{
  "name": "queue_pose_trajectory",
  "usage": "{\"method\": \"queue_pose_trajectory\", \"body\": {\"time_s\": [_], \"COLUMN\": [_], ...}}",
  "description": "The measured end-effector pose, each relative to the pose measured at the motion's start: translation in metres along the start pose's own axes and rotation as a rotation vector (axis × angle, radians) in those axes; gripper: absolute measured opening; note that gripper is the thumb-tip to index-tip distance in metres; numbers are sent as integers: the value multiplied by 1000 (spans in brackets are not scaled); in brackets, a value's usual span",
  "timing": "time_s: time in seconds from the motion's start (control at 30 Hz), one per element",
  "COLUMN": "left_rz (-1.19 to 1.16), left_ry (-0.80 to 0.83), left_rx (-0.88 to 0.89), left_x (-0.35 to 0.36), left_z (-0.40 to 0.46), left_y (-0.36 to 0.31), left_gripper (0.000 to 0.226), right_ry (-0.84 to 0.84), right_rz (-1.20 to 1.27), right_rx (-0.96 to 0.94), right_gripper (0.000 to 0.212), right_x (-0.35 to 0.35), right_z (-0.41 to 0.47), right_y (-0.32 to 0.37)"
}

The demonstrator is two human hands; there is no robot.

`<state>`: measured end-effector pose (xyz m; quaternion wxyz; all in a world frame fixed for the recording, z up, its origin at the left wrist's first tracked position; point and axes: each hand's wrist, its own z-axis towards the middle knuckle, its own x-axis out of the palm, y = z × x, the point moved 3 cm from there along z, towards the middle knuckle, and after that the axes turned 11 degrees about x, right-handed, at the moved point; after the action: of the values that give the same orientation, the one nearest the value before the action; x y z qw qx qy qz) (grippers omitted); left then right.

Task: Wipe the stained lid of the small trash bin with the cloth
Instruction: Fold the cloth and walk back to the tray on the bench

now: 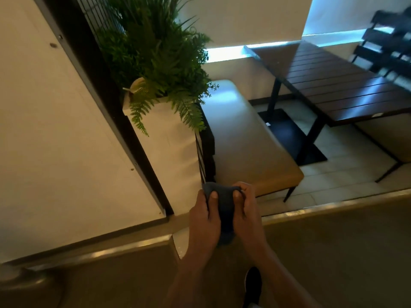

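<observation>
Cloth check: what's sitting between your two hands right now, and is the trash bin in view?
Head view: only the dark cloth lies between the left hand and right hand; both grip it, bunched. No trash bin or lid shows in this view.

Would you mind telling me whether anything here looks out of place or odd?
Only small things: a pale object with a stick lies tucked among the planter's ferns, and a white scrap sits on the table's black base. Both hands hold the cloth.
</observation>
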<state>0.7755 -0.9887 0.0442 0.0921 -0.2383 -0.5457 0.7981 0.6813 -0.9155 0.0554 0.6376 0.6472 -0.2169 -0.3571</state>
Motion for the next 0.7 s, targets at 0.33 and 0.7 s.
{"method": "queue_pose_trajectory", "body": {"time_s": [0.33, 0.7], "left_rz": [12, -39], "left_ry": [181, 436], "left_rx": [143, 242], "left_x": [42, 157], "left_z": [-7, -14], "left_y": [-25, -53], "left_gripper": [25, 17], "right_ry": [-231, -322], "right_rz": [-63, -13], "right_rx": [-14, 80], "right_gripper": [14, 28], "right_x": [-50, -172], "right_z": [-16, -12], "right_y": [-2, -37]}}
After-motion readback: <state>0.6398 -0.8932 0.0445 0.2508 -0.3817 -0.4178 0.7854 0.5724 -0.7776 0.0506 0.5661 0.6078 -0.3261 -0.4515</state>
